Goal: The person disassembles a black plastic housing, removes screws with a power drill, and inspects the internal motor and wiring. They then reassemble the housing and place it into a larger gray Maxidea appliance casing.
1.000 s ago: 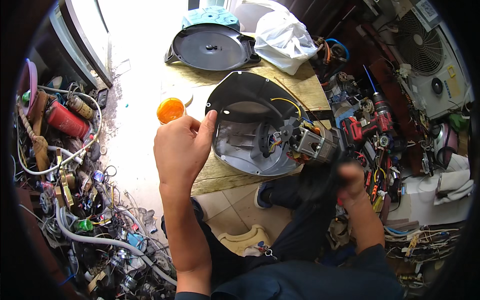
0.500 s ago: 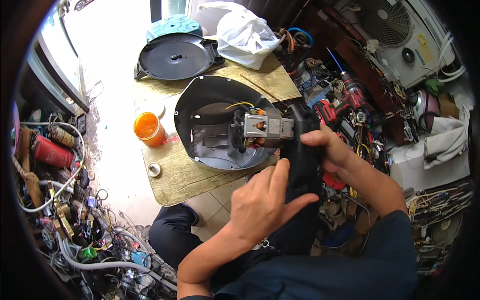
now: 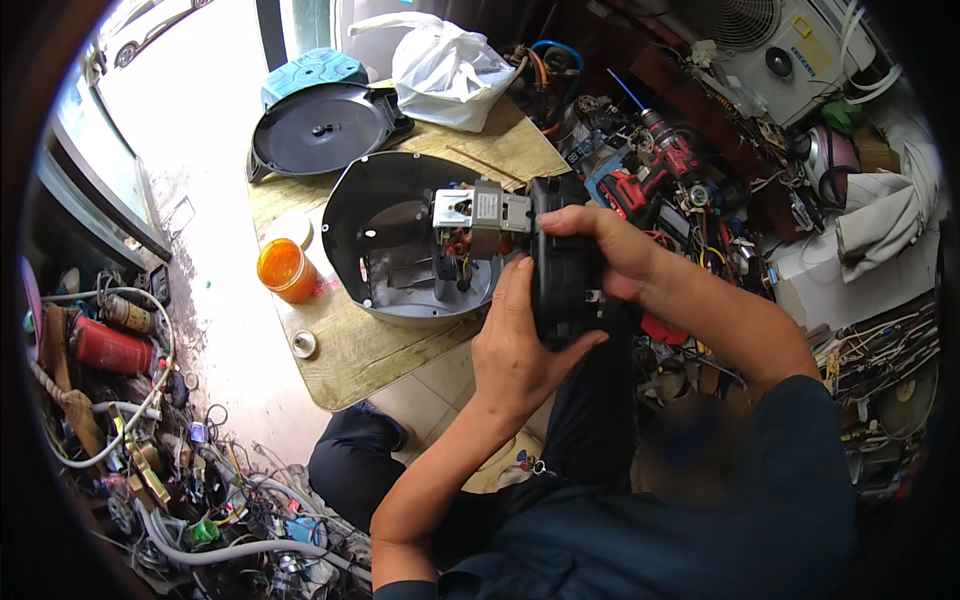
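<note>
Both hands hold a black plastic base (image 3: pixel 565 270) with an electric motor (image 3: pixel 483 215) fixed to it. The motor has a silver metal frame and colored wires, and it points left over a black open housing (image 3: pixel 385 215) on the table. My right hand (image 3: pixel 610 248) clasps the base's upper right part, thumb on top; its other fingers are mostly hidden behind. Against the near left side of the base lies my left hand (image 3: pixel 520 345), fingers pointing up along it and thumb reaching beneath. Left of the housing stands a jar of orange grease (image 3: pixel 287 272).
The wooden table (image 3: pixel 360 370) also bears a white lid (image 3: pixel 290 228), a small round metal cap (image 3: pixel 304 345), a black round cover (image 3: pixel 320 128), a teal box (image 3: pixel 315 72) and a white plastic bag (image 3: pixel 450 80). A red cordless drill (image 3: pixel 670 160) lies among clutter at right; cables and parts heap up lower left.
The base and motor have turned in my hands and moved slightly left in view. My left fingers now rest along the base. The whole view has shifted a little.
</note>
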Action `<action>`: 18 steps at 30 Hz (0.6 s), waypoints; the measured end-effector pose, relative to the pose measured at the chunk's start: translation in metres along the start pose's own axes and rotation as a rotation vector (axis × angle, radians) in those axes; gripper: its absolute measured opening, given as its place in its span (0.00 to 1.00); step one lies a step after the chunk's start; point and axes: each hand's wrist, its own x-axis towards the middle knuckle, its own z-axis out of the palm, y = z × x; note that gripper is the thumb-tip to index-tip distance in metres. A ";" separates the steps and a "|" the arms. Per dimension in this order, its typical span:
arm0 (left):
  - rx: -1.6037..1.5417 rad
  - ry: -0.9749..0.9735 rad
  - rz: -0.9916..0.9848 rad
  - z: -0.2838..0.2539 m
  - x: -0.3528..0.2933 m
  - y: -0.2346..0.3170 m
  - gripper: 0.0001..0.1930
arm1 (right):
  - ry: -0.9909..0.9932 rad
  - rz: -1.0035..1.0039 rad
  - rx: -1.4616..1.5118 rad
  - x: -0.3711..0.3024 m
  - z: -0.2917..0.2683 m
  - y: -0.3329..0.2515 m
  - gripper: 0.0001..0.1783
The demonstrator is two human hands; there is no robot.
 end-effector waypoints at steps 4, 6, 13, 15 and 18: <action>-0.005 0.040 0.001 0.001 0.000 0.002 0.56 | 0.005 -0.012 -0.016 0.002 -0.005 0.008 0.18; 0.005 0.055 0.025 0.002 0.002 0.005 0.54 | 0.011 -0.020 -0.008 -0.001 -0.007 0.010 0.19; -0.018 0.065 0.054 -0.005 0.005 0.005 0.52 | 0.029 -0.054 -0.025 -0.003 -0.010 0.015 0.20; -0.048 0.074 0.032 -0.008 0.006 0.006 0.51 | -0.023 -0.104 -0.044 0.000 -0.017 0.019 0.27; -0.102 0.078 -0.028 -0.015 0.007 0.007 0.50 | -0.077 -0.157 -0.100 -0.013 -0.017 0.015 0.37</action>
